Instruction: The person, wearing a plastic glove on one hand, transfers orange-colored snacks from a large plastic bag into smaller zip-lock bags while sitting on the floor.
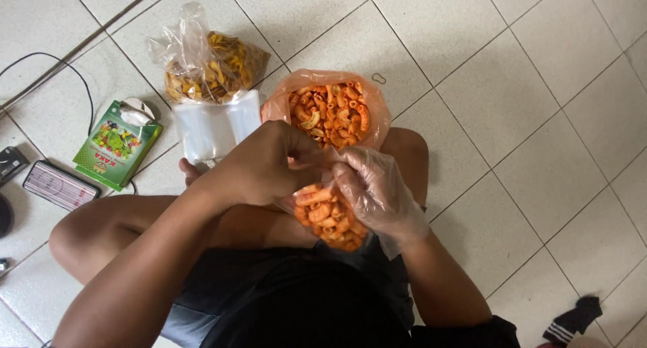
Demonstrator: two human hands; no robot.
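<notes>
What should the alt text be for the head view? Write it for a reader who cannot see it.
Seen from above, a person sitting on a tiled floor holds a small bag of orange macaroni snacks with a bare left hand and a gloved right hand. A larger open bag of the same snacks, a bag of yellow chips and a green box lie ahead.

orange macaroni snacks [330,112], green tissue box [118,146], white tiles [512,85].

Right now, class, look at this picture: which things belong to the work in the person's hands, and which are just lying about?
In the work:
- small filled snack bag, held by left hand and gloved right hand
- large open bag of orange snacks
- stack of empty clear bags

Lying about:
- bag of yellow chips
- green tissue box
- black sock
- cable
</notes>
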